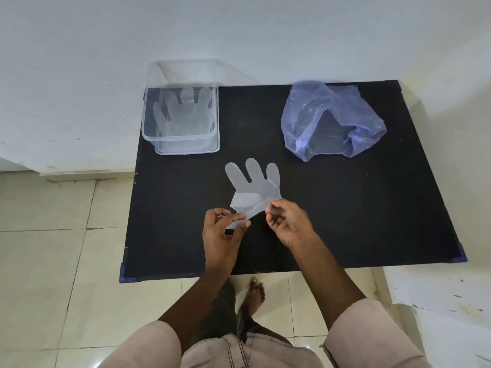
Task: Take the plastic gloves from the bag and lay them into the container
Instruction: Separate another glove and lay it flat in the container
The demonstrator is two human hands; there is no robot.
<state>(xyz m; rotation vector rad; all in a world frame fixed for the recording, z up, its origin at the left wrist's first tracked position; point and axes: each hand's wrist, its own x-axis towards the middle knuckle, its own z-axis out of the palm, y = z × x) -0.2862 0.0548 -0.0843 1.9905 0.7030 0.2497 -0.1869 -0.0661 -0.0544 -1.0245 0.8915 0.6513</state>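
Plastic glove (253,189) pinched at its cuff between left hand (221,235) and right hand (288,224), centre frame; container (183,147) upper left, bag (329,120) upper right on worktop (372,208).

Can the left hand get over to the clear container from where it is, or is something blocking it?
Probably yes. The left hand pinches the plastic glove together with the right hand; bare black table lies between it and the clear container. The bag sits off right.

Clear glove (253,185) flat mid-table; another inside clear container (183,146) (rear left); crumpled bluish bag (332,118) rear right.
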